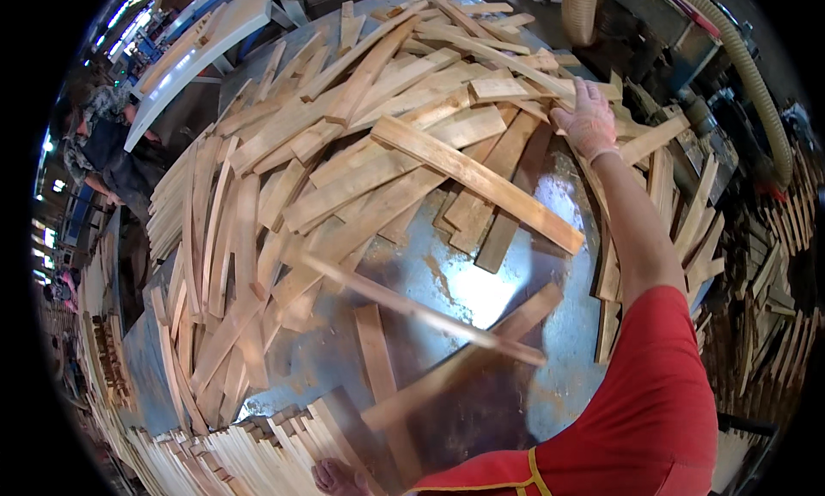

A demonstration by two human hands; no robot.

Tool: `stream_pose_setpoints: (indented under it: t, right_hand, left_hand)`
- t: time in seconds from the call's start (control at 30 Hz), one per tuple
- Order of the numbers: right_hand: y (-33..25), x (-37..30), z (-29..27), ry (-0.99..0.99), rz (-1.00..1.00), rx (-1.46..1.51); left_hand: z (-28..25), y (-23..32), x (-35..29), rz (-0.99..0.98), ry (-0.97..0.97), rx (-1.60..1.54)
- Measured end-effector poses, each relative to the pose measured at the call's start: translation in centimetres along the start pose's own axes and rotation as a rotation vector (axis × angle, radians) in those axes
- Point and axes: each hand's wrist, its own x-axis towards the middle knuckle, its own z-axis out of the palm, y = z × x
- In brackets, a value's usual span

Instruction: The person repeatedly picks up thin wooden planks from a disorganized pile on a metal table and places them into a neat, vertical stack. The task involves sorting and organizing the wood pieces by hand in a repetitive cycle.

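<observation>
R hand [587,118] far out at 1 o'clock, arm in red sleeve [662,393] stretched long. Fingers spread, flat on top of wood slats [516,88] at edge of big pile [361,152]. Not pinching any one slat, far as can tell. L hand [339,477] low at 6 o'clock, only top bit shows; fingers can't tell. Just beside neat stack of thin sticks [249,453] at 7 o'clock. One slat [412,307] blurry, mid-air or sliding, near middle over shiny metal table [464,281]. Long board [477,182] lying slanted on pile, 12 to 3 o'clock. More slats at 9 o'clock, hanging off table edge. Hose [748,66] at 2 o'clock. Other person [107,148] at 10 o'clock, well apart.
</observation>
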Motion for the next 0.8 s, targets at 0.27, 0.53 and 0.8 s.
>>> stream_pose_setpoints:
  t: [0.27, 0.53, 0.8]
  right_hand:
    - [0.2, 7.9, 3.3, -0.558, 0.251, -0.106]
    - [0.3, -8.5, -3.0, -0.451, -0.005, 0.616]
    - [-3.5, -18.6, 1.4, -0.545, -0.227, 0.097]
  left_hand:
    - [-0.2, -0.2, -1.2, -0.086, -0.238, 0.041]
    - [-0.1, 0.0, -2.5, -0.289, -0.269, -0.113]
    - [-0.4, 0.1, -1.4, -0.336, -0.209, -0.201]
